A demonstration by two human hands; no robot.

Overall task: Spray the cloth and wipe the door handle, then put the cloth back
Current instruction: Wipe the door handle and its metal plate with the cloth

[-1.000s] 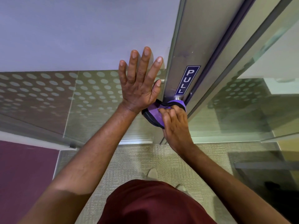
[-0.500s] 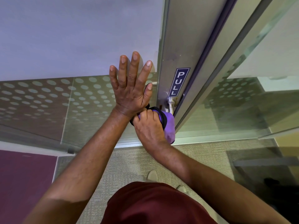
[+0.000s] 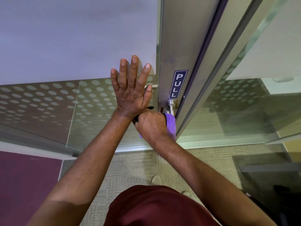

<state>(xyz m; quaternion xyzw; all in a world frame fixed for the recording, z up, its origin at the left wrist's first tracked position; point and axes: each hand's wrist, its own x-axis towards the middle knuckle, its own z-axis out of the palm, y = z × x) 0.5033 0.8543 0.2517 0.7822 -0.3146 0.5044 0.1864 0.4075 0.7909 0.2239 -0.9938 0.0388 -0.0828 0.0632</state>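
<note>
I am looking down from the head camera at my two bare arms reaching toward a metal-framed glass door. My left hand (image 3: 132, 88) lies flat and open against the glass panel (image 3: 48, 101), which is frosted with rows of pale dots; all five fingers (image 3: 134, 66) are spread and grasp nothing. My right hand (image 3: 150, 126) is clenched around a purple cloth (image 3: 171, 123) with a black edge — the cloth is bunched in the fist and pressed against the lower bend of the door handle (image 3: 171, 106), just beneath where the handle leaves the door frame (image 3: 179, 46). Only a short silver stretch of the handle shows above the cloth; the rest is hidden under the cloth and fist. The right wrist sits just below the left wrist, the two nearly touching. A dark blue sign (image 3: 178, 84) reading PULL runs down the frame directly above the handle. Below, pale carpet (image 3: 130, 168) meets a maroon floor patch (image 3: 24, 185) at the lower left, and one light shoe (image 3: 156, 180) shows above my dark red shirt (image 3: 154, 207).
</note>
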